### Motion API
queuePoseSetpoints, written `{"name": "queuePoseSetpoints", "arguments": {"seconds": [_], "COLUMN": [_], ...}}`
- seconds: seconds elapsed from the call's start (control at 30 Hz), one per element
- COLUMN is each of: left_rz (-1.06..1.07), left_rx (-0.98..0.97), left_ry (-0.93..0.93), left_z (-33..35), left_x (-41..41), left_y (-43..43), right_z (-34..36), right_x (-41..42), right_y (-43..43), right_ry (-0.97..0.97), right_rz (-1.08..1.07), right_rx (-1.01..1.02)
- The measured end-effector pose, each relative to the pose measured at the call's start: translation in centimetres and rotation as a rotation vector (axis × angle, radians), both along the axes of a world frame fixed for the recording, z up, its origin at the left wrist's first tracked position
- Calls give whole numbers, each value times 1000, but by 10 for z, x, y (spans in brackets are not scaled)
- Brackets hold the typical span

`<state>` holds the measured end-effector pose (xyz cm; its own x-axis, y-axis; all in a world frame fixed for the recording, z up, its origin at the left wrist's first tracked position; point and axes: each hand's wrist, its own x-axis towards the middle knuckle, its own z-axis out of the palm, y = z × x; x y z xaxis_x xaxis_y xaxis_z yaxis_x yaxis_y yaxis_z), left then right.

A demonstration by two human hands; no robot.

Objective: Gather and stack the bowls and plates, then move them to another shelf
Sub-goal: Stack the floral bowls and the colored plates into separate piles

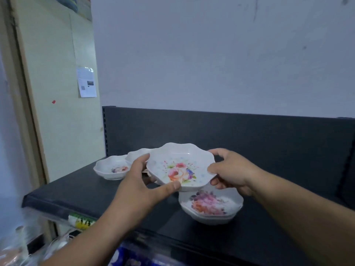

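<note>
A white scalloped bowl with a pink and orange flower print [181,166] is held tilted above the dark shelf [92,191]. My left hand [140,181] grips its left and near rim, thumb on the inside. My right hand [228,169] pinches its right rim. Just below it, on the shelf, sits a stack of floral bowls [210,207] with a purple and red print on top. Further left stand two more white bowls: one with a small flower print [111,167] and one behind it [137,154], partly hidden by my left hand.
The shelf's dark back panel [249,135] rises behind the bowls, with a slotted upright at its left end. A cream wall with a taped paper [86,82] lies to the left. Below the shelf edge are a price label [81,220] and packaged goods, blurred.
</note>
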<state>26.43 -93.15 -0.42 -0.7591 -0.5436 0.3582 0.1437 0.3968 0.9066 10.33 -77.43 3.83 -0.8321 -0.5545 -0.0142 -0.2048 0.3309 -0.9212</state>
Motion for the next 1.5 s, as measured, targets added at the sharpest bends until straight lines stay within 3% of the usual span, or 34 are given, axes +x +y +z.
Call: {"name": "queuePoseSetpoints", "arguments": {"seconds": [0.27,0.67,1.17,1.4,1.5], "left_rz": [-51,74,97,162,246], "left_rx": [-159,-330,-301,-349,-389], "left_ry": [-185,-482,-491,-373,-333], "left_z": [-19,-29,-26,-21,-17], "left_x": [-50,-57,-64,-60,-52], "left_y": [61,75,80,74,59], "right_z": [-2,-35,-43,-20,-14], "right_x": [-50,-66,-69,-71,-69], "right_y": [80,58,58,57,48], "right_ry": [79,12,82,295,313], "right_rz": [-66,45,75,43,77], "right_rx": [72,145,306,401,313]}}
